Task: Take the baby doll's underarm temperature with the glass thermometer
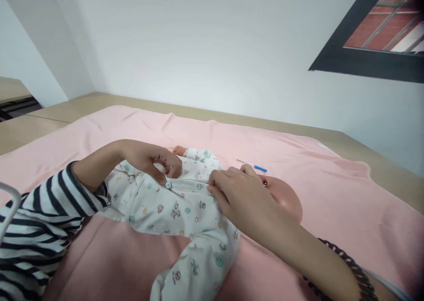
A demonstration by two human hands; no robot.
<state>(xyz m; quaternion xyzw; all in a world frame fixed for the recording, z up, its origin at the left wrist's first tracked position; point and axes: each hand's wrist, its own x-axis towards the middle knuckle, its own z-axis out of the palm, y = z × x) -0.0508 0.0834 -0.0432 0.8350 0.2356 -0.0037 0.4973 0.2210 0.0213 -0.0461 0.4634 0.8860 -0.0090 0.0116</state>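
Note:
A baby doll (286,197) lies on its back, its head to the right and partly covered by my right hand. It wears a white printed baby romper (172,210) with a front placket and green buttons. My left hand (159,161) pinches the placket edge beside one button (168,184). At the neck end, the fingers of my right hand (236,188) are closed on the romper's edge, near a second button (198,186). The fabric between both hands is drawn fairly straight. One small doll hand (179,150) shows beyond my left hand.
A pink cloth (331,195) covers much of the wooden table (109,98). Just past the doll's head lies a thin tool with a blue handle (260,168). Behind the table rises a white wall, with a dark-framed window (347,55) at upper right.

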